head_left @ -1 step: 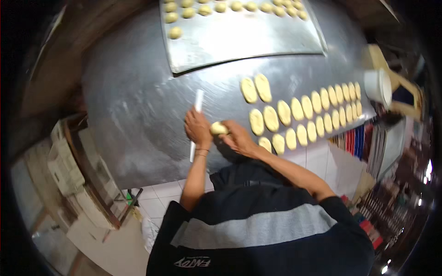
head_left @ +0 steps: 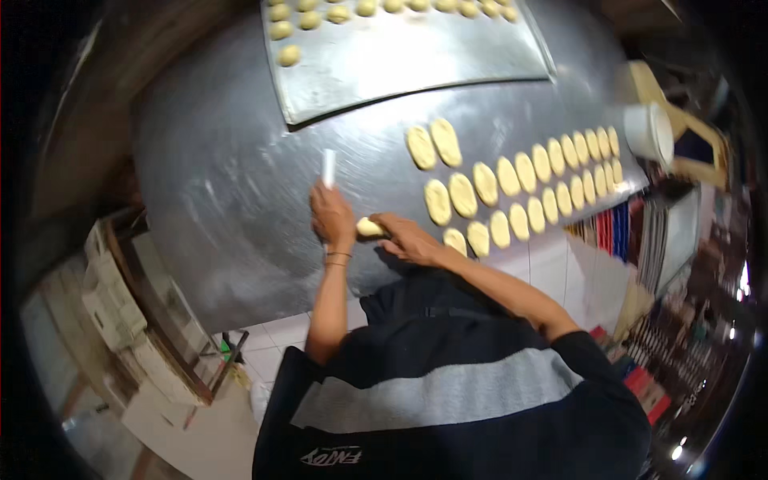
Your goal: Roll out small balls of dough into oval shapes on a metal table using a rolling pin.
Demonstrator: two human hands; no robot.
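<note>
A slim white rolling pin (head_left: 329,168) lies along the metal tabletop, and my left hand (head_left: 333,216) is closed over its middle. Just to the right is a small pale-yellow piece of dough (head_left: 369,228), lying on the table beside my left wrist. My right hand (head_left: 406,238) grips its right end with thumb and fingers, which hide part of it. Farther right, flattened oval dough pieces (head_left: 462,194) form two long rows, with two more ovals (head_left: 433,145) set beyond them.
A large metal tray (head_left: 400,68) with several round dough balls (head_left: 338,14) lies at the far side of the table (head_left: 216,200). A white tub (head_left: 650,134) stands at the right edge, near a wooden frame (head_left: 704,128). Wooden furniture (head_left: 152,296) is at the lower left.
The dough between my hands has gone from a round ball to a flatter, longer shape, and my right fingers lie lower over it. The whole view has shifted slightly.
</note>
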